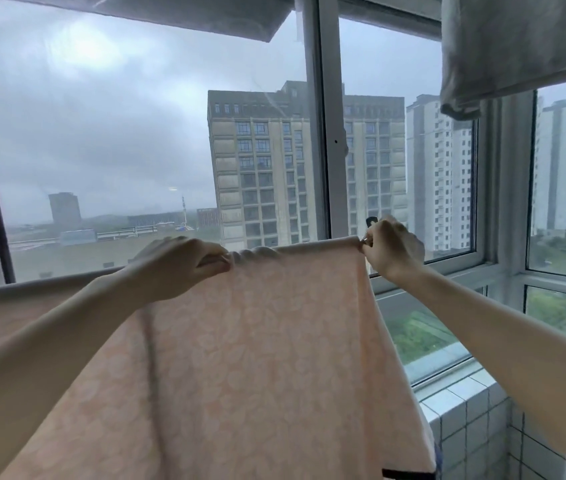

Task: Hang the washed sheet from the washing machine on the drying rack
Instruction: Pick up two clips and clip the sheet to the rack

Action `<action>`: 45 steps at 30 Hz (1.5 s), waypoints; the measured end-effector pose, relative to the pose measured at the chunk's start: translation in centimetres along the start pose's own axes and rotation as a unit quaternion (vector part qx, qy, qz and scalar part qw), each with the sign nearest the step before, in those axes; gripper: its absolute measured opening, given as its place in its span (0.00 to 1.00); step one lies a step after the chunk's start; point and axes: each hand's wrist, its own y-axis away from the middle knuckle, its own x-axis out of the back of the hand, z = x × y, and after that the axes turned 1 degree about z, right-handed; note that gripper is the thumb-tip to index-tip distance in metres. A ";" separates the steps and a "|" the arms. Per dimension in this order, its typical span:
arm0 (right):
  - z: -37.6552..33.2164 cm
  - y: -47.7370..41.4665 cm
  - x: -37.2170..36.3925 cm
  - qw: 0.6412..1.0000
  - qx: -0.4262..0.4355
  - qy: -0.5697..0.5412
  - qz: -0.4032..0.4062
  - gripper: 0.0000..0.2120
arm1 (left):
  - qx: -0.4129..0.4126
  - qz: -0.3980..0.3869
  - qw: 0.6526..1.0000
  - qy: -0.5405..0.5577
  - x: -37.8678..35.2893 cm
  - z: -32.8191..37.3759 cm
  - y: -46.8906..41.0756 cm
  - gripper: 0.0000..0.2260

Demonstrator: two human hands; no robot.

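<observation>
Presently, pale peach floral-patterned cotton sheet (260, 341) was pinched by closed left hand (184, 265) and right hand (390, 249); bunched top edge judged liable to slide off if released unevenly.

Big window (323, 133) w/ white frames – grey overcast sky, tall apt blocks (267, 168) outside, low bldgs further left. Grey cloth (517, 46) hangs top right. White tiled ledge (465, 410) bottom right, below the sill – green trees beyond the glass.

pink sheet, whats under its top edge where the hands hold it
The pink sheet folds over something straight between the left hand and right hand, presumably a rack bar; fabric covers it, so the bar cannot be seen.
</observation>
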 end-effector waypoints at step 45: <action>-11.9 -0.3 8.6 0.916 0.276 -0.247 -0.152 0.21 | 0.010 -0.083 0.995 0.053 -0.9 -1.5 -1.5 0.16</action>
